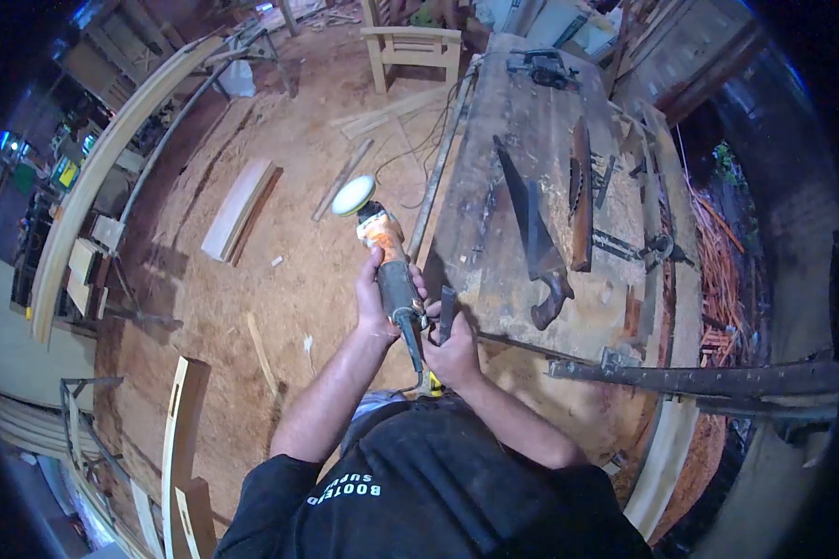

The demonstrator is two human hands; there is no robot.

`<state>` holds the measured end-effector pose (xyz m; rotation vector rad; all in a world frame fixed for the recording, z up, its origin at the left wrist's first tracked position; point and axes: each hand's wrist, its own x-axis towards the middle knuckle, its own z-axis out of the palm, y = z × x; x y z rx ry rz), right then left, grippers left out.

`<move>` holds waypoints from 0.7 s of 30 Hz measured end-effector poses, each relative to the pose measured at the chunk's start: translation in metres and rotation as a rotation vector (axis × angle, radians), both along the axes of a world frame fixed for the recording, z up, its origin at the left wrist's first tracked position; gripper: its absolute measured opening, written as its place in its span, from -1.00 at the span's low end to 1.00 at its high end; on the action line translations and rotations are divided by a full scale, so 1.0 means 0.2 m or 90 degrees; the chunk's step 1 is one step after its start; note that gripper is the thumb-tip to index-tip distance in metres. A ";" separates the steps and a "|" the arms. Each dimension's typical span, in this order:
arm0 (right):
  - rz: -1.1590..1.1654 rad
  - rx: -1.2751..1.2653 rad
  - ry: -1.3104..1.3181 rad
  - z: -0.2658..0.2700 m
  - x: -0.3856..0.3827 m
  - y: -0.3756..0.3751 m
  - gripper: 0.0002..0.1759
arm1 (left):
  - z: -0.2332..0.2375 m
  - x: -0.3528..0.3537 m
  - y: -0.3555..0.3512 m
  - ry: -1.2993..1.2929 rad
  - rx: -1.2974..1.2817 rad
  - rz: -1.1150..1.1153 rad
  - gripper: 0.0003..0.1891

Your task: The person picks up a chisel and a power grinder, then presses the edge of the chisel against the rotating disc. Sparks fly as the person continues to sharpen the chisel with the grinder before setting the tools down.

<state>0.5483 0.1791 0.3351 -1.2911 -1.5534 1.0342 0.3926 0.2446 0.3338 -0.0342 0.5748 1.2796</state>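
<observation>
My left hand [375,303] grips the body of an orange and black angle grinder [387,256] that points away from me, its pale round disc [353,196] at the far end. My right hand [452,349] sits at the grinder's rear end, by its cable, and holds a small dark object [447,312] that I cannot identify. Both hands are over the sawdust floor, just left of the workbench's near corner.
A long worn workbench [522,186] on the right carries a handsaw [536,233], another saw blade [581,191], clamps and a power tool [543,67]. Planks [240,207], curved wooden pieces [112,158] and a wooden chair frame [410,51] lie around the sawdust floor. A metal bar [699,377] crosses at right.
</observation>
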 end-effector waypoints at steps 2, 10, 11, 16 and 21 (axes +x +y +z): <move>-0.005 0.020 0.006 -0.06 0.01 0.00 -0.63 | -0.01 0.00 0.00 0.020 0.007 -0.015 -0.33; 0.107 -0.229 0.320 -0.12 0.21 0.00 -0.62 | -0.13 0.02 0.00 0.134 0.018 -0.081 -0.37; 0.097 -0.242 0.354 -0.16 0.27 0.01 -0.64 | -0.16 0.01 0.00 0.161 0.027 -0.105 -0.40; 0.048 -0.278 0.471 -0.16 0.49 -0.01 -0.67 | -0.36 0.07 0.01 0.281 0.010 -0.291 -0.63; 0.018 -0.275 0.492 -0.18 0.60 -0.05 -0.67 | -0.60 0.18 0.13 0.388 -0.005 -0.375 -0.63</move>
